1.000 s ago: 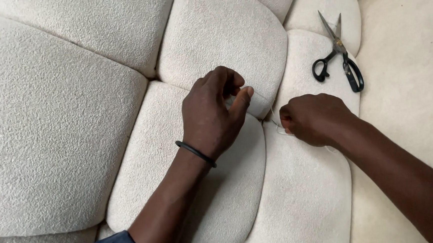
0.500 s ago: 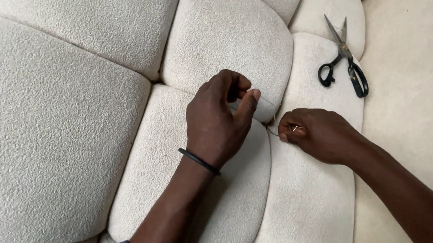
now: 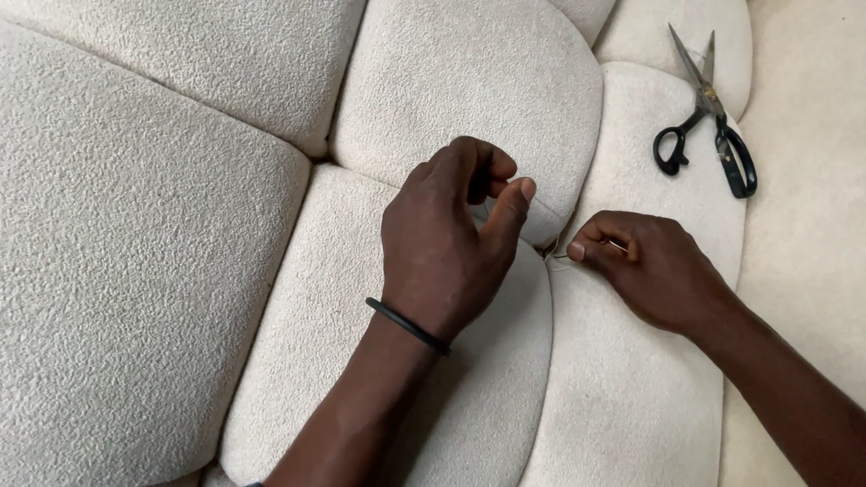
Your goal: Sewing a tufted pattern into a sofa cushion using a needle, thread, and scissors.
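My left hand (image 3: pixel 448 243) rests on a cream boucle cushion panel (image 3: pixel 381 377), its thumb and fingers pinching the fabric at the seam where several padded panels meet. A black band circles that wrist. My right hand (image 3: pixel 645 266) sits just to the right of the seam, its thumb and forefinger pinched on a thin needle (image 3: pixel 561 256) that points left into the seam. The thread is too fine to make out.
Black-handled scissors (image 3: pixel 706 121) lie partly open on a padded panel at the upper right. Large rounded cream panels (image 3: pixel 104 264) fill the left and top. A flatter beige fabric surface (image 3: pixel 833 229) runs down the right side.
My right hand has slid slightly left toward the seam. My left hand keeps its pinch on the fabric, and the view has shifted a little.
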